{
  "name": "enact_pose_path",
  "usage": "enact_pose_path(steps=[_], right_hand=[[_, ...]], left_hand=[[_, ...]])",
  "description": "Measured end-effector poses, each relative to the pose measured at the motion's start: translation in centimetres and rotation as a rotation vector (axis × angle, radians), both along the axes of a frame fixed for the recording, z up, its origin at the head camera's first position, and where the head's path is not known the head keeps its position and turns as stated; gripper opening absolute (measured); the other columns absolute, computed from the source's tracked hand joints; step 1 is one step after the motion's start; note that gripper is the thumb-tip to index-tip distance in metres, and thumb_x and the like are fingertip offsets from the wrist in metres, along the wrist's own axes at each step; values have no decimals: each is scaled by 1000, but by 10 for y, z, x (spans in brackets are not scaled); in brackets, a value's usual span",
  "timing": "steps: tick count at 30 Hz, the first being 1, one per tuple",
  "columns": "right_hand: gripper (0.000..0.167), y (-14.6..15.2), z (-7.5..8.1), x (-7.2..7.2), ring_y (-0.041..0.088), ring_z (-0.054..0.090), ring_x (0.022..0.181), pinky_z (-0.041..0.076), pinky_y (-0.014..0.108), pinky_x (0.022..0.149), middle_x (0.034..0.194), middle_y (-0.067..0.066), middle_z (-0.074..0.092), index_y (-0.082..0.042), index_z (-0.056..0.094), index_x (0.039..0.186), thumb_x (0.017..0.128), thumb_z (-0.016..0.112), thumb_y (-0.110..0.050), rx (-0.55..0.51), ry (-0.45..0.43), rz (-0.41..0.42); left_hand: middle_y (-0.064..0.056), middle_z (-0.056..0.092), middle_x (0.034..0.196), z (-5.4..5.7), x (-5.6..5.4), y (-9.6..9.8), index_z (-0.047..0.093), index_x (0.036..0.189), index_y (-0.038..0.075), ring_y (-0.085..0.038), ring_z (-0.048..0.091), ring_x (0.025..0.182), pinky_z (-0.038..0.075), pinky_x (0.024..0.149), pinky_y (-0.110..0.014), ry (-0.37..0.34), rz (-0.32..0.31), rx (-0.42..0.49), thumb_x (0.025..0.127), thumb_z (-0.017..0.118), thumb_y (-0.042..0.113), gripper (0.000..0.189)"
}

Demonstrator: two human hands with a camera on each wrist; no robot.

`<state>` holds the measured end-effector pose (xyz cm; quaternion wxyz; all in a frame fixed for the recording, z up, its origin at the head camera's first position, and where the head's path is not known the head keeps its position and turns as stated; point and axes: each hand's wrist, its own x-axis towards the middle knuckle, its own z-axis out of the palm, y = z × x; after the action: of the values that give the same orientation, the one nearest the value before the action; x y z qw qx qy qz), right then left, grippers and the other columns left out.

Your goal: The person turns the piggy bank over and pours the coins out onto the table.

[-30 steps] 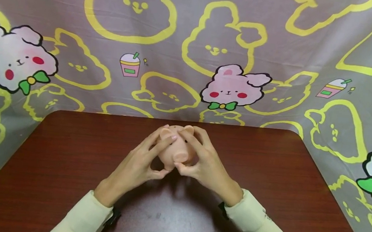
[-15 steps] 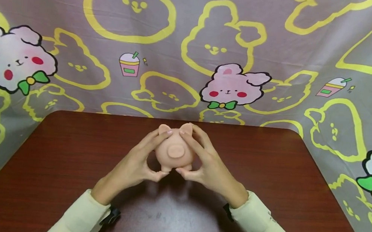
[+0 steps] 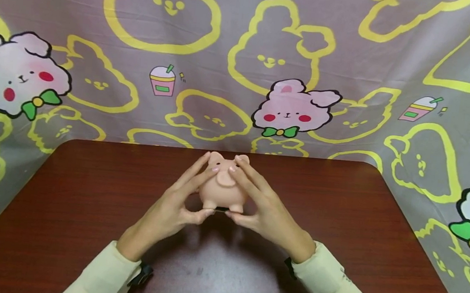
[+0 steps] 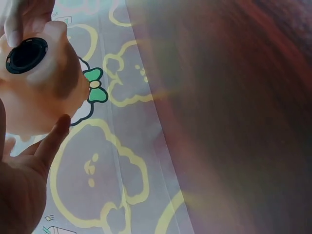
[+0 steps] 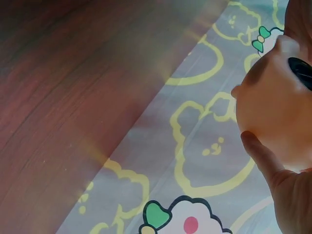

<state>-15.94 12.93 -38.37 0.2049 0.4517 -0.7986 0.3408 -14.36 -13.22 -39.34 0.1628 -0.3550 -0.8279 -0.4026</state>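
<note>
A pink piggy bank [image 3: 223,195] faces me near the far side of the table, gripped between both hands. My left hand [image 3: 167,205] has its fingers bent over the face and ear from the left, its thumb under a front foot. From the other side my right hand [image 3: 270,211] mirrors this grip, with fingertips close to the snout and eye. Both wrist views show the underside, where a round black plug [image 4: 27,56] is set. In the right wrist view part of that plug [image 5: 301,72] runs past the frame edge. Fingers partly cover the face.
The dark red-brown wooden table [image 3: 96,199] has rounded far corners. Behind and beside it hangs a grey curtain [image 3: 208,72] printed with yellow outlines and white bunnies. Pale sleeves [image 3: 103,273] cover both forearms, with a dark strap at each wrist.
The piggy bank has turned in both hands: its snout, earlier lower and angled right, now faces forward and higher. A dark gap shows between its feet. The fingertips have shifted on its face.
</note>
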Motion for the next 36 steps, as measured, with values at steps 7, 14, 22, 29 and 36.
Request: enact_pose_path(steps=[7,14,22,29,36], right_hand=[[93,2,0,1,32,32,158,46,39,118,169,13,33,-22,42,160,82,92,-15,17,-17,3],[86,2,1,3,32,32,158,49,44,115,170,12,30,-24,47,158,84,90,-17,23,-46,-4],[86,3,0,4,33,39,153,50,45,113,167,14,35,-24,47,158,83,89,-12,-32,-104,14],[83,5,2,6,33,47,146,51,43,111,166,14,38,-21,49,157,84,87,-9,-74,-146,18],[78,6,6,11,28,52,140,59,33,99,169,9,35,-17,48,158,89,81,0,-177,-400,89]], left_hand=[[-3,30,173,1,1,0,40,162,21,-21,35,157,34,122,-21,-53,-35,23,91,81,9,83],[-4,26,174,1,1,0,43,161,25,-25,38,155,46,114,-27,-38,-39,6,94,79,12,76],[-7,23,175,0,3,2,39,163,27,-25,43,151,56,103,-36,17,-19,-84,82,90,15,96],[-11,20,175,0,4,5,34,164,27,-28,43,149,60,93,-35,39,-49,-108,72,98,16,112],[-13,23,172,1,5,6,34,162,27,-31,51,137,61,83,-34,62,-29,-132,70,98,10,113]])
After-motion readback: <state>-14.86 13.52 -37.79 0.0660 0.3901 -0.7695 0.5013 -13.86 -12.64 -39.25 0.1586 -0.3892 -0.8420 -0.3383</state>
